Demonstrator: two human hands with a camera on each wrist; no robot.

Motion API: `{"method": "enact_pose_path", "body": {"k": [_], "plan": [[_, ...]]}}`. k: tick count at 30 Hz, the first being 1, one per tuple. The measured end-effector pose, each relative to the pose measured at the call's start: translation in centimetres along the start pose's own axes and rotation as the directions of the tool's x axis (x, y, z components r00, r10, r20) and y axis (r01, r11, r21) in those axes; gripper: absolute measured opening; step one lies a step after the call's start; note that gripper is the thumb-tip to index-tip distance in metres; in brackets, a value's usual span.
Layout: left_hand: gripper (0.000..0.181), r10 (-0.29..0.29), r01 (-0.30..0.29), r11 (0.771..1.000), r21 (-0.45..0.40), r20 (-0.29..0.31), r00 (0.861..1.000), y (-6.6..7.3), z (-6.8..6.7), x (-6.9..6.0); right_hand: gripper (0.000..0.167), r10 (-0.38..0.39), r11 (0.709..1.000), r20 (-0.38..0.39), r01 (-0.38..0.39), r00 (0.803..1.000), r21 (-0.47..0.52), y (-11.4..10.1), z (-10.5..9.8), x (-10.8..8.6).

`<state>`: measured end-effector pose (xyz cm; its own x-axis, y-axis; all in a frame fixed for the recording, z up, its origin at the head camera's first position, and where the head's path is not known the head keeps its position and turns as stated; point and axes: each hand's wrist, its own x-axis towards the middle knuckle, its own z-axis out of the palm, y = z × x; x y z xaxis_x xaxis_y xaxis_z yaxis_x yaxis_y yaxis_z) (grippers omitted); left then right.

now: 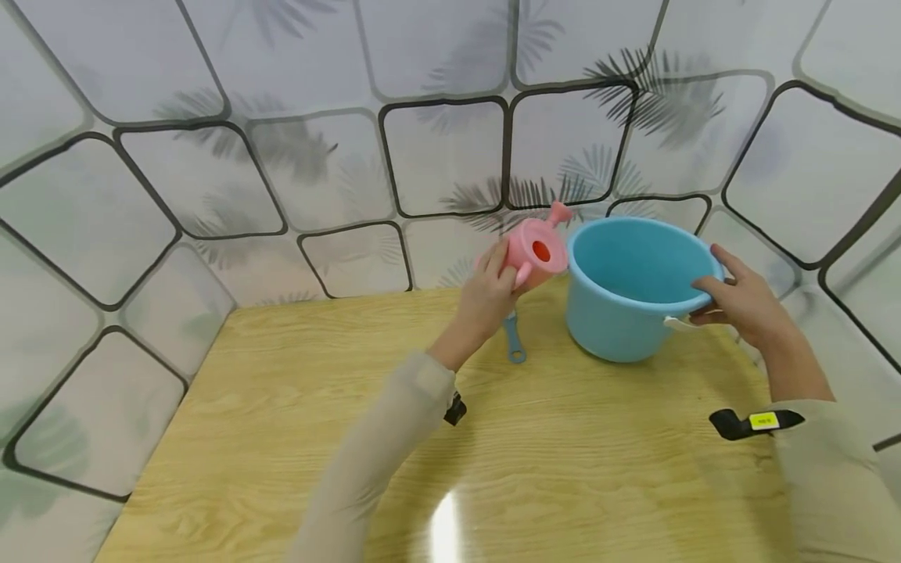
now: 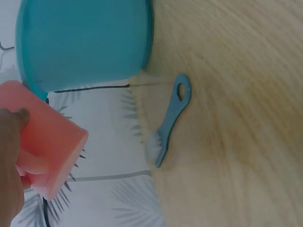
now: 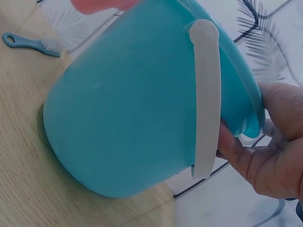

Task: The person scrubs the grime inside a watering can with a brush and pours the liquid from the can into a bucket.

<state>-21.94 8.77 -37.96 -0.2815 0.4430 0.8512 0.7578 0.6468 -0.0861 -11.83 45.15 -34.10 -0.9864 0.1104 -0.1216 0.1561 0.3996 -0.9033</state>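
Note:
My left hand (image 1: 486, 293) grips a small pink watering can (image 1: 529, 249) by its handle side, holding it above the table just left of the bucket. The can leans, its spout pointing up and to the right, and an orange-red spot shows in its round opening. A light blue bucket (image 1: 619, 324) with a white handle (image 3: 207, 99) stands on the table. On the bucket's right rim, my right hand (image 1: 742, 301) pinches the edge between thumb and fingers. Below the can lies a blue-grey scrub brush (image 2: 173, 116) with white bristles, partly hidden in the head view by the left hand.
The wooden table (image 1: 317, 422) meets a patterned curtain (image 1: 338, 172) behind it and at both sides. Black wrist cameras (image 1: 753, 423) sit at both sleeves. The bucket stands near the table's back right corner.

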Motion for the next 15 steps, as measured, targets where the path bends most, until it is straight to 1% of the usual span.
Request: {"method": "enact_pose_path", "body": {"k": [2, 3, 5, 7, 11, 15], "plan": [[0.034, -0.02, 0.02, 1.0, -0.016, -0.006, 1.0, -0.1, 0.2, -0.8, 0.082, -0.003, 1.0, 0.002, 0.003, 1.0, -0.009, -0.1, 0.1, 0.1], [0.034, -0.028, 0.028, 0.999, -0.02, 0.0, 1.0, -0.1, 0.3, -1.3, 0.082, -0.007, 1.0, 0.005, 0.007, 1.0, -0.01, -0.1, 0.2, 0.2], [0.034, -0.036, 0.036, 0.999, -0.011, 0.02, 0.999, -0.3, 0.4, -2.3, 0.082, -0.013, 1.0, 0.011, 0.014, 1.0, -0.01, -0.1, 0.4, 0.3], [0.035, -0.056, 0.057, 0.998, -0.014, 0.045, 0.997, -0.5, 0.3, -3.4, 0.082, -0.016, 1.0, 0.015, 0.016, 1.0, -0.016, -0.1, 0.6, 0.4], [0.037, -0.142, 0.145, 0.989, -0.029, 0.082, 0.986, -1.2, -0.2, -5.2, 0.084, -0.027, 0.998, -0.001, 0.027, 1.0, -0.053, -0.1, 0.6, 0.5], [0.037, -0.205, 0.208, 0.977, -0.05, 0.06, 0.977, -1.9, -1.1, -6.1, 0.087, -0.045, 0.995, -0.052, 0.04, 0.998, -0.089, 0.1, 0.0, 0.0]]}}
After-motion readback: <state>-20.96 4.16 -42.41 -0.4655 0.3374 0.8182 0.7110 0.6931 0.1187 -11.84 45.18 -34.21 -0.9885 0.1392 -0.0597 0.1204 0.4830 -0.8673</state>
